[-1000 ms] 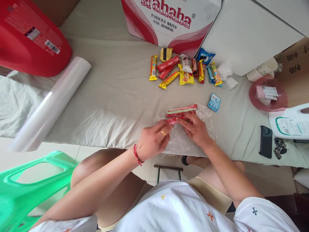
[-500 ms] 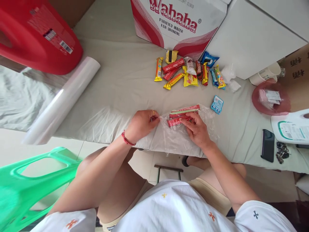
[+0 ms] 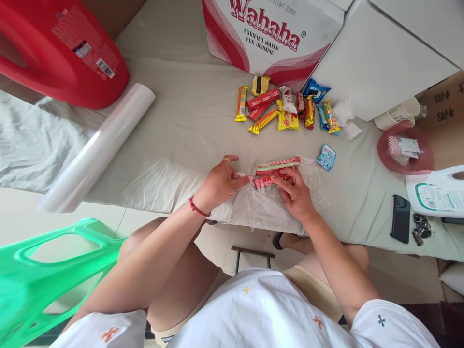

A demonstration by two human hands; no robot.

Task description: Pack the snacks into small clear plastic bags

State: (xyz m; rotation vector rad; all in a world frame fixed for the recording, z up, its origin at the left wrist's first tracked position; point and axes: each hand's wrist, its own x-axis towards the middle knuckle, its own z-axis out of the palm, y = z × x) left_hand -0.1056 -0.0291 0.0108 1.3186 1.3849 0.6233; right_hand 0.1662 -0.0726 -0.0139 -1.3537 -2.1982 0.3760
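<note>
Two or three red snack bars (image 3: 276, 169) lie side by side on a sheet of clear plastic film (image 3: 268, 205) spread on the grey cloth-covered table (image 3: 181, 125). My left hand (image 3: 221, 182) rests at the film's left edge, fingers flat and pointing at the bars' left end. My right hand (image 3: 295, 195) presses its fingertips down on the nearer red bar through the film. Neither hand lifts anything.
A pile of several wrapped snacks (image 3: 286, 107) lies behind, before a Wahaha carton (image 3: 271, 36). A small blue packet (image 3: 326, 157) sits right of the bars. A film roll (image 3: 97, 147), red container (image 3: 61, 53), green stool (image 3: 50, 270), pink dish (image 3: 405, 147), phone (image 3: 399, 218) and keys (image 3: 420, 229) surround.
My left hand went out to the left pulling the film's edge, then came back toward the bars and flattened. My right hand stayed on the red bars.
</note>
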